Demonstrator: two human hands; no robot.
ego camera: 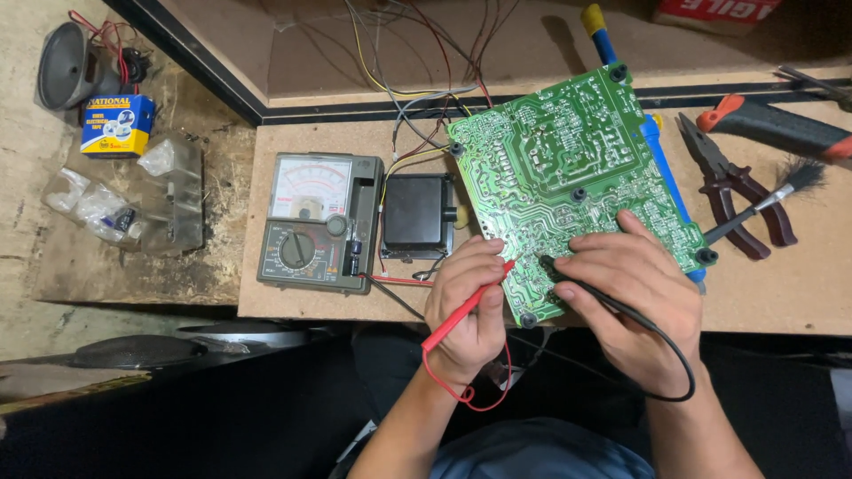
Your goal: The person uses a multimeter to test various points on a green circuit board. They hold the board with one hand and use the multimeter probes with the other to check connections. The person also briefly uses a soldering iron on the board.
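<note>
Nearest to us, our left hand has its grip clenched round the red test probe: fingers curled over the shaft, thumb beneath, the tip pointing up and right to the near edge of the green circuit board. The probe's red lead loops below the wrist. Our right hand is likewise clenched, pinching the black test probe between thumb and fingers, with its tip pressed onto the solder side of the board just beside the red tip. The black lead curves round the back of that hand. Two fingers of the right hand lie flat on the board.

The board lies tilted on the bench, solder side up, its near corner between our two hands. Under its right edge runs a blue-handled tool with a yellow end. Just left of the board sits a black box-shaped part, and left of that an analogue multimeter with a dial and needle scale. Coloured wires run from the board's far left corner up across the bench.

Right of the board lie dark red-handled pliers, a small brush and an orange-and-black tool. Far left, off the bench, lie a blue and yellow carton, clear plastic bags and a grey speaker cone.
</note>
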